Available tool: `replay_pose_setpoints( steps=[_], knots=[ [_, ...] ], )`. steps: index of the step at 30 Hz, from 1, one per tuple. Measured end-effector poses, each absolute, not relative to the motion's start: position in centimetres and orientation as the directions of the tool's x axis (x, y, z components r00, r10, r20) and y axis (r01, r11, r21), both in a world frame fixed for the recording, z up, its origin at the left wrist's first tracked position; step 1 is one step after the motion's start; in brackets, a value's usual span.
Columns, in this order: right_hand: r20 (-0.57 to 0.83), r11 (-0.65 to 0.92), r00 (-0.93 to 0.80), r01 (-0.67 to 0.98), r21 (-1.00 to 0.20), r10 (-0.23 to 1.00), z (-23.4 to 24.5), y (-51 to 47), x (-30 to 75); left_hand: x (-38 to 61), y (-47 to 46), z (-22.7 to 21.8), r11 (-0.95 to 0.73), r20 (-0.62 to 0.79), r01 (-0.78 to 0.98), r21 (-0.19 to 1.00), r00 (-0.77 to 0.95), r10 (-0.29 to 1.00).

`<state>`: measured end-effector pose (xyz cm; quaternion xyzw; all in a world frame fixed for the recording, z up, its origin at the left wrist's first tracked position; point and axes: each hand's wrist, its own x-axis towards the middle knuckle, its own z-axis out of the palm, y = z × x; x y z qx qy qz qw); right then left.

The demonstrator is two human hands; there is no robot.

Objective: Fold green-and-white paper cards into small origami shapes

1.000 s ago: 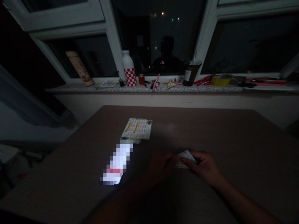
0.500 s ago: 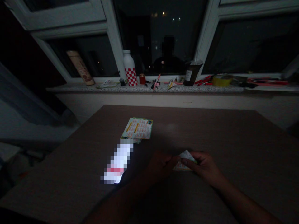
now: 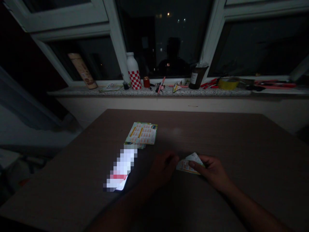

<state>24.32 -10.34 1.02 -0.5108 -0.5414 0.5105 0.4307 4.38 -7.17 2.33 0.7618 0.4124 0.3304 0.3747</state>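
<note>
A folded printed card (image 3: pixel 185 165), like a scratch ticket, is pinched between the thumb and fingers of my right hand (image 3: pixel 213 170). A pale triangular flap stands up at its top. At the card's left corner is my left hand (image 3: pixel 164 167), its fingers curled together in shadow. Whether those fingertips grip the corner is too dark to tell. Further up the table to the left lies a stack of similar printed cards (image 3: pixel 143 133). Just below it rests a lit phone (image 3: pixel 123 166), its screen blurred out.
Both hands are over a brown wooden table (image 3: pixel 217 135). Behind it a granite windowsill (image 3: pixel 145 92) bears a checkered bottle (image 3: pixel 134 74), a tan flask (image 3: pixel 83 71), a small red jar (image 3: pixel 146 82), a dark drink cup (image 3: pixel 196 77), a yellow roll (image 3: pixel 228 83) and several pens.
My left hand has drawn a little to the left, uncovering more of the card's left side. The card has tilted slightly in my right hand, which keeps its hold.
</note>
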Motion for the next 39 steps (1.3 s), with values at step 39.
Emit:
replay_pose_setpoints(
  steps=[39],
  knots=[
    [0.122, 0.29, -0.321, 0.553, -0.781, 0.939, -0.2, -8.7, 26.0, 3.0, -6.1, 1.5, -0.619, 0.118, 0.601, 0.505, 0.663, 0.739]
  ],
)
